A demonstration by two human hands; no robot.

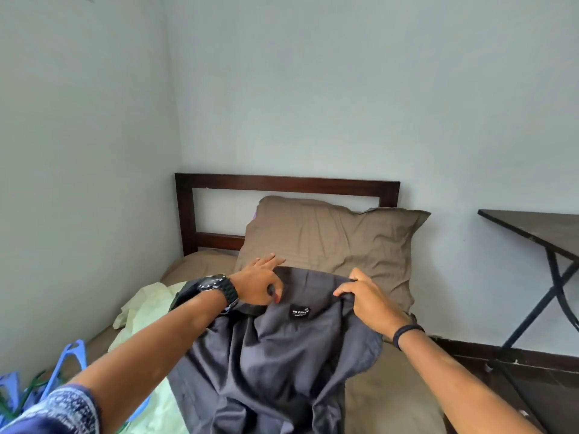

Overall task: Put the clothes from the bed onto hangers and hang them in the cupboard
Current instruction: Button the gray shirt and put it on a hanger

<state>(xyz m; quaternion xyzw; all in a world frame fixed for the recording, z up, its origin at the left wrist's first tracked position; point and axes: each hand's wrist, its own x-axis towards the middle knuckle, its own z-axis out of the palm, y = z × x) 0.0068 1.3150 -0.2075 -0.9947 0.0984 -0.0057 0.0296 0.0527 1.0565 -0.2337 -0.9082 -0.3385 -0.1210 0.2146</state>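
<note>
Two hands hold a dark grey shirt [275, 364] up by its collar over the bed [385, 399], its body hanging in loose folds down onto the mattress and partly over a pale green cloth [147, 314] that lies toward the wall. It looks light and thoroughly limp: thin woven fabric that drapes, creases and slides, with no stiffness except at the collar band and shoulder seams, so those are the sensible places to take hold. A black label [299, 312] shows just under the collar, so the inside of the neck faces the camera and the opening is ready for a hanger. The left hand [260, 285], with a black watch [219, 289] on the wrist, pinches the collar's left side between thumb and curled forefinger, while its other fingers [266, 260] stretch out nearly straight toward the brown pillow [329, 236]; whether they touch the pillow I cannot tell. The right hand [366, 297] grips the collar's right side, fingers curled over the edge with the cloth bunched beneath. Blue hangers [67, 368] lie at the lower left beside the bed, well apart from both hands; judging from this, one hand must let go to fetch one, and the loose shirt may then slump.
</note>
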